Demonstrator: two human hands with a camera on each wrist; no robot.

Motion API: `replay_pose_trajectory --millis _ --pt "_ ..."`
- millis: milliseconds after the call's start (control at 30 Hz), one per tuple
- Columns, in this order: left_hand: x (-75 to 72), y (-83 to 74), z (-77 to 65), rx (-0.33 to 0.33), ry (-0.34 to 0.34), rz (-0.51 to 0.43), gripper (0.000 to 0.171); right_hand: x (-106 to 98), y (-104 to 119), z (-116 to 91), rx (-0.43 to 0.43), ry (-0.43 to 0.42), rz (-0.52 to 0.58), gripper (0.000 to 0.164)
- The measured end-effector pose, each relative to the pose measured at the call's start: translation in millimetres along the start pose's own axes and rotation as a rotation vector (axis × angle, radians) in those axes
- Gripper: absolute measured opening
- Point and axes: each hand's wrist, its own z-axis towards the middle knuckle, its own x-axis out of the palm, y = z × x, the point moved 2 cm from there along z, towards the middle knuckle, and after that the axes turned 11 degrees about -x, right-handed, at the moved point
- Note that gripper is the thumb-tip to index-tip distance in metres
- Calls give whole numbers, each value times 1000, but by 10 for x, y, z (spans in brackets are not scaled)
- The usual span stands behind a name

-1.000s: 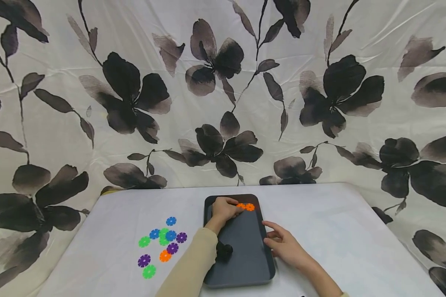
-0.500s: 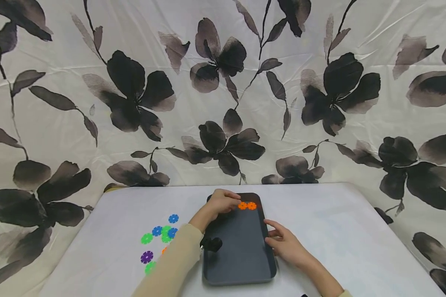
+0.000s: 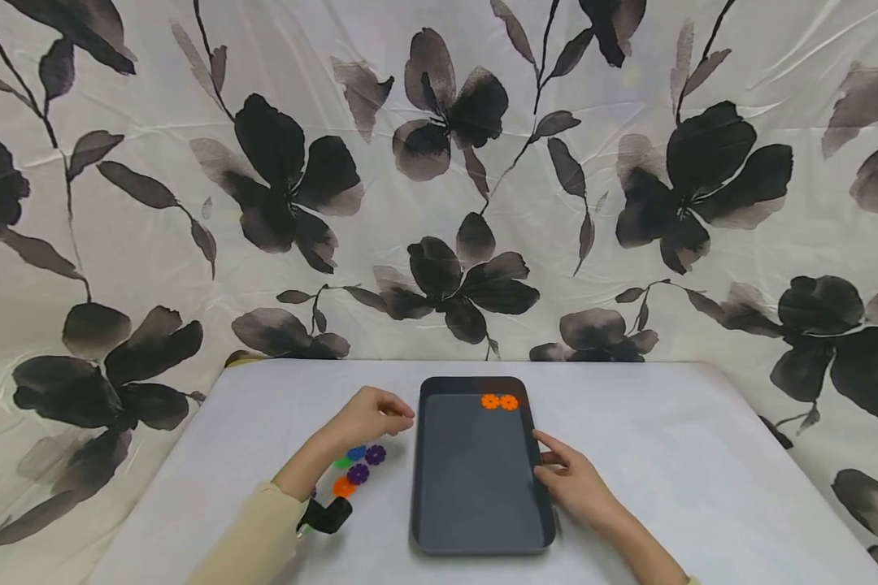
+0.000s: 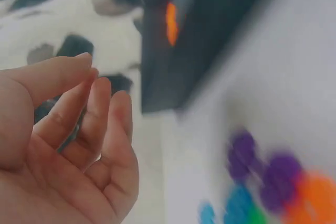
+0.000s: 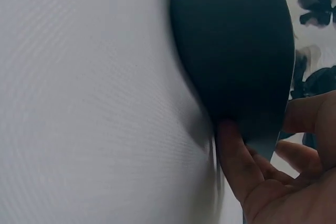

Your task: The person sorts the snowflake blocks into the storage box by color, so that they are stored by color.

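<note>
1. Head view, from where I stand: a dark tray (image 3: 483, 479) lies flat on the white table (image 3: 644, 431), with two orange discs (image 3: 489, 401) side by side inside it, near the far right corner
2. Left of the tray, more discs (image 3: 358, 474) lie loose on the cloth, purple, blue, green and orange, some hidden behind the left arm
3. The left hand (image 3: 369, 414) hangs just beside the tray's left rim, thumb and fingertips drawn narrowly together; its wrist view shows nothing between them
4. The right hand (image 3: 578, 483) touches the tray's right side, fingers reaching along the rim and outer wall, spread rather than clenched
5. Those discs look thin, light and fairly stiff, plastic I'd guess; flat on the table they'd be awkward to get a nail under, and they may slide when nudged
6. I'd take one by opposite edges, thumb against forefinger, where the notched outline should give the skin some bite
7. As for the tray, it looks rigid, smooth and hard to damage; its raised rim is the natural hold, and a steadying touch there should check any skidding
</note>
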Motion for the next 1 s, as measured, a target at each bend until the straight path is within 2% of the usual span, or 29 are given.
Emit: replay_pose_trajectory --millis 200,333,500,700,1000 --pt "-198 363 -242 -13 -84 97 15 18 19 2 -5 -5 22 56" --pt "-256 568 -329 -35 -122 119 11 14 25 20 3 7 20 55" --pt "-304 765 -406 -59 -133 124 12 10 33 35 13 10 5 55" --pt "-318 909 -460 -62 -141 147 16 19 30 13 7 -2 5 55" --pt "-246 932 -482 -101 -176 232 24 21 -9 -8 -32 12 24 54"
